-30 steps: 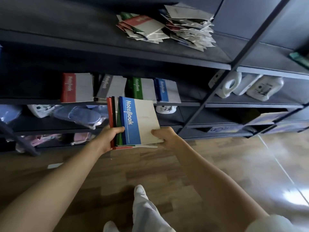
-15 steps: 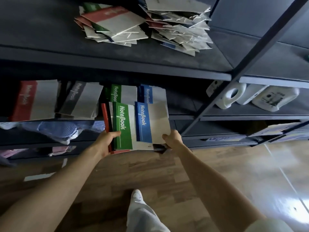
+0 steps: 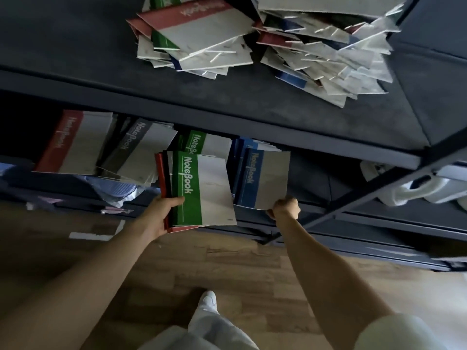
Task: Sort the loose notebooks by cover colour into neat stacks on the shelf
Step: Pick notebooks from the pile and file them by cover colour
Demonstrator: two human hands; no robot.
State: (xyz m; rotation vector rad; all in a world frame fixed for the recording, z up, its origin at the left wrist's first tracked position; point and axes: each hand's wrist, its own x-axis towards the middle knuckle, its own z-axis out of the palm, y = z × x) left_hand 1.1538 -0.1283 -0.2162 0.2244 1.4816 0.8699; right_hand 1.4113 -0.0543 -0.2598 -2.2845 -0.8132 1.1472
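My left hand [image 3: 161, 213] grips a bundle of notebooks with a green-covered one [image 3: 199, 190] on top; red and black edges show at its left side. My right hand [image 3: 285, 207] pinches the lower corner of a blue notebook [image 3: 265, 180] and holds it over the blue stack [image 3: 240, 157] on the middle shelf. On that shelf stand a red stack [image 3: 73, 142], a grey stack [image 3: 141, 150] and a green stack [image 3: 202, 144]. Two loose heaps of mixed notebooks, one at the left [image 3: 194, 36] and one at the right [image 3: 326, 44], lie on the top shelf.
The dark shelf unit's front edge [image 3: 227, 122] runs across the view, with a slanted metal post [image 3: 379, 190] at right. White devices [image 3: 429, 190] sit in the right bay. Bagged items [image 3: 118, 190] lie on a lower shelf. Wooden floor and my shoe [image 3: 208, 301] are below.
My right hand has drawn the blue notebook off the bundle and carried it right and up onto the blue stack. The green notebook is now the bundle's top. The camera moved closer.
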